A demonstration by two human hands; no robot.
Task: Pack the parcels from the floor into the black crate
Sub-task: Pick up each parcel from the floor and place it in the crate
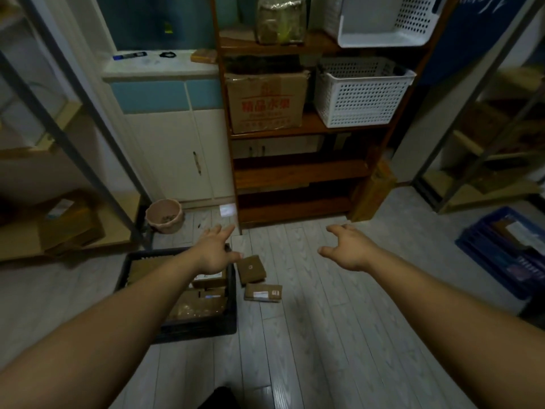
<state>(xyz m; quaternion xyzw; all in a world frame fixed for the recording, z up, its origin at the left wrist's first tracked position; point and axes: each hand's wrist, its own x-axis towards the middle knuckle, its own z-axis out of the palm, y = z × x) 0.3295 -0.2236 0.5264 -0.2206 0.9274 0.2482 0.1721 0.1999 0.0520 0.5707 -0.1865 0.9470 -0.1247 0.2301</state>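
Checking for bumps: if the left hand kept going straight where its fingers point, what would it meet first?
Probably the lower left corner of the wooden shelf unit. The left hand hovers over the black crate, pointing forward and rightward; nothing else shows between, but depth is unclear.

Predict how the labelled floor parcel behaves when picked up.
Labelled parcel lies flat and low on the floor, so it probably won't roll or tip. Small and thin, so likely light. Straight edges suggest stiff cardboard, not a floppy bag, though blur leaves that uncertain.
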